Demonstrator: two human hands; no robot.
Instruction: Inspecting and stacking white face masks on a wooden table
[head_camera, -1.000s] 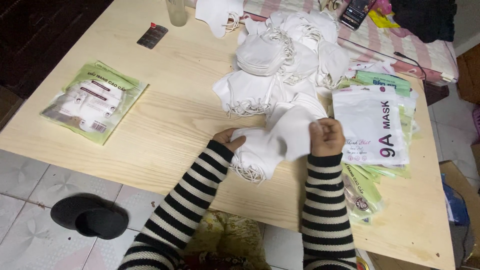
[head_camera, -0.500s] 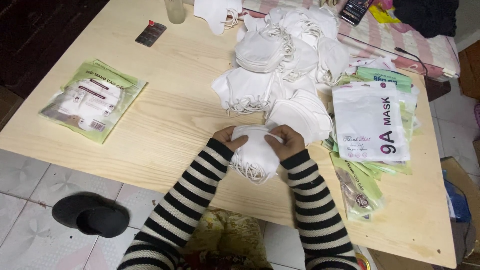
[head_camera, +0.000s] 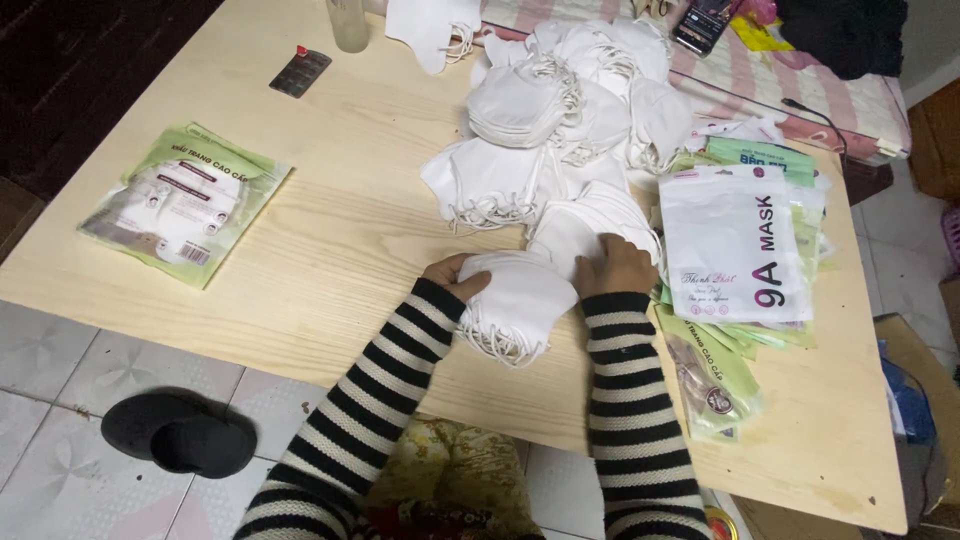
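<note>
White fabric masks form a small stack gripped between the left hand and right hand, both closed on its ends near the front edge of the wooden table. Risk: loose ear loops could snag the adjacent mask heap, and uneven grip could spill the stack. Green pouches lie well apart; tiled floor lies below.

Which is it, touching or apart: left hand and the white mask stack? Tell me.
Touching. The head view shows the left hand gripping the white mask stack at its edge.
</note>
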